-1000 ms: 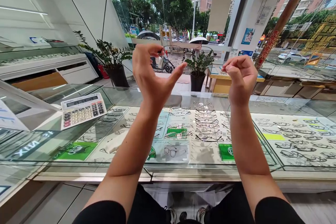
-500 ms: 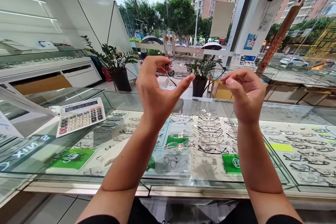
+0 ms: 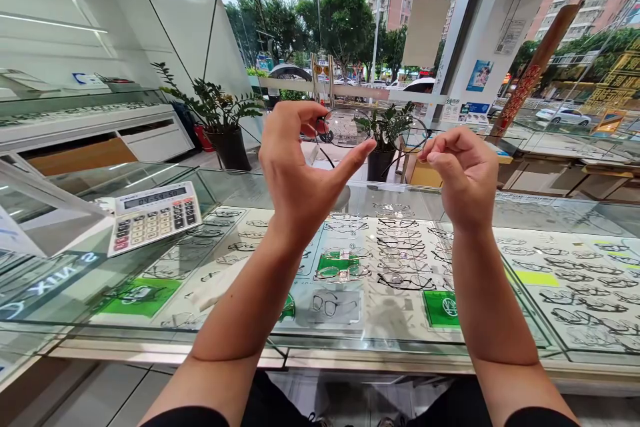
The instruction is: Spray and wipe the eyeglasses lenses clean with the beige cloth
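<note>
A pair of thin dark-rimmed eyeglasses (image 3: 349,129) is held up at the height of the shop window, above the glass counter. At its left end, my left hand (image 3: 295,153) grips the frame with curled fingers, while the thumb stretches out under the left lens. My right hand (image 3: 463,170) has thumb and forefinger pinched at the right end of the frame. The temples point down and back towards me, partly hidden by the hands. Rows of eyeglasses (image 3: 403,253) lie inside the counter below.
On the left of the glass display counter (image 3: 345,340) stands a calculator (image 3: 155,217), beside a tilted clear-sided stand (image 3: 55,220). Potted plants (image 3: 227,140) stand beyond the counter. A second counter (image 3: 100,140) is at far left, and a window with a street view is ahead.
My right hand has shifted slightly left, with its pinch still at the frame. The eyeglasses stay raised in nearly the same place. The view has tilted a little.
</note>
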Demonstrator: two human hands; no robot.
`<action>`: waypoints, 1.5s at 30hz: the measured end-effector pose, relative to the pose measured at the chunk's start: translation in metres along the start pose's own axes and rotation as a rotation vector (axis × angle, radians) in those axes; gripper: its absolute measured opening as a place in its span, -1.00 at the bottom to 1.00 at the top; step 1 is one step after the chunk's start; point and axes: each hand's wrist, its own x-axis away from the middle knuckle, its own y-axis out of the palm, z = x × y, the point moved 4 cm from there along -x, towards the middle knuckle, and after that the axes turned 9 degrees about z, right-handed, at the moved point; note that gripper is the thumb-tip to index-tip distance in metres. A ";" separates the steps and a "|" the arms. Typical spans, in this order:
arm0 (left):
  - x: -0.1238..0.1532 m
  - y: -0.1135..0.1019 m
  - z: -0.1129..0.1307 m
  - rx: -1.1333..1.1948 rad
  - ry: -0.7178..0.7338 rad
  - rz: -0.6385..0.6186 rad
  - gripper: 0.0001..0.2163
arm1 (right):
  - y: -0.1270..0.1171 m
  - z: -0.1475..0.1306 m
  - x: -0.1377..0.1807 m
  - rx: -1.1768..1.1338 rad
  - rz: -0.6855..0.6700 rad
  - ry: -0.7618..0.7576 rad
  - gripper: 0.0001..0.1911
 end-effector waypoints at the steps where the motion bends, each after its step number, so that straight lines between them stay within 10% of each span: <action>1: 0.000 0.000 0.001 -0.005 0.002 0.003 -0.54 | 0.000 0.001 0.000 0.004 -0.009 0.001 -0.86; 45: 0.005 0.013 -0.019 0.026 -0.067 -0.035 -0.49 | -0.007 -0.009 -0.003 0.243 0.059 -0.011 -0.91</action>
